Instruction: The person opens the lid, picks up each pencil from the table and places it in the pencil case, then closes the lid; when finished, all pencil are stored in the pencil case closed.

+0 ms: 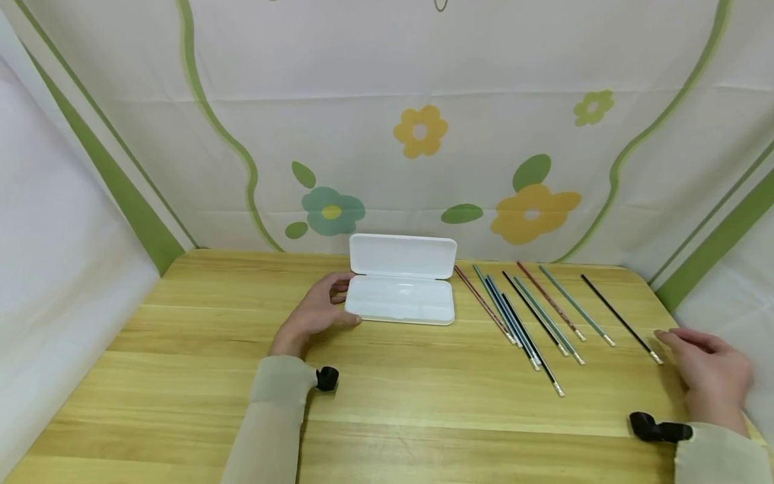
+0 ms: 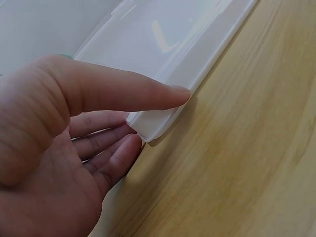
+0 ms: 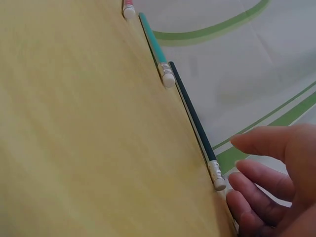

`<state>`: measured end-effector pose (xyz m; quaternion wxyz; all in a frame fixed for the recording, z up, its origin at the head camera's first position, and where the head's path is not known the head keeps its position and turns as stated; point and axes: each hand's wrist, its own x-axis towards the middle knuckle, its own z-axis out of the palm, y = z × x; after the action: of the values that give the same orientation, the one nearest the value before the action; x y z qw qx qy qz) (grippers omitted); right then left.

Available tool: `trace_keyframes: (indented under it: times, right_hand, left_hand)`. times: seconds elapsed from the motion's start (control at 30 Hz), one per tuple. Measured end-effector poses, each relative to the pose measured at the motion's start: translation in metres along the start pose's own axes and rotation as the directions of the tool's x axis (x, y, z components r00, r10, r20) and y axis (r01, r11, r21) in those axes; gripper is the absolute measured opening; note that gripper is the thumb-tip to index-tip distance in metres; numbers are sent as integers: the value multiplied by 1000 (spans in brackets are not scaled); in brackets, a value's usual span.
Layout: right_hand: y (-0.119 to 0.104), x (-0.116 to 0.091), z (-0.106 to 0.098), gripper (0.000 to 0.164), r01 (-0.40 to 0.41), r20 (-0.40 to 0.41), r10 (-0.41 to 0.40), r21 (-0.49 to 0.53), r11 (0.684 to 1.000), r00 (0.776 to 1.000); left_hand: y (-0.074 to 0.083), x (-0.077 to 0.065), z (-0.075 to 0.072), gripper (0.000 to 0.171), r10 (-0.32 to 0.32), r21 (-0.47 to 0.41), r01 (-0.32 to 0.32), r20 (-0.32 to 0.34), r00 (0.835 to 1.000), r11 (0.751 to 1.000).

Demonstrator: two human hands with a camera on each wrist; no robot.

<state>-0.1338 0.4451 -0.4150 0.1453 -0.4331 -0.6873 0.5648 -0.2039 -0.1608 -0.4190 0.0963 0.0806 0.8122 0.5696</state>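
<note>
An open white pencil case (image 1: 400,300) lies on the table with its lid (image 1: 403,255) tipped up at the back. My left hand (image 1: 314,308) holds its left end, the thumb on the front edge and the other fingers around the end and back corner. In the left wrist view the thumb of that hand (image 2: 84,128) lies along the white rim. At the far right my right hand (image 1: 713,366) hovers with fingers loosely curved, holding nothing. Its fingertips are close to the eraser end of a black pencil (image 3: 192,113), the rightmost one.
Several pencils lie slanted right of the case, with white erasers toward me: a red pencil (image 1: 550,300), a teal pencil (image 1: 576,304), blue and black ones. Some lie close together or overlap. A flowered cloth (image 1: 375,168) rises at the table's back edge.
</note>
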Motion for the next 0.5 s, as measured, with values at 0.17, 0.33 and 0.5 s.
trace_keyframes:
  times: [0.17, 0.33, 0.5]
  right_hand:
    - [5, 1, -5, 18, 49, 61, -37, -206, 977, 997]
    - [8, 7, -10, 16, 114, 125, -72, -371, 922, 990]
    - [6, 10, -10, 40, 195, 213, -97, -506, 840, 972]
  left_hand:
    - [0, 2, 0, 87, -6, 6, 6, 3, 1000, 1000]
    - [1, 0, 0, 88, -27, 2, 27, 1, 1000, 1000]
    - [0, 0, 0, 89, -42, -8, 42, -1, 999, 999]
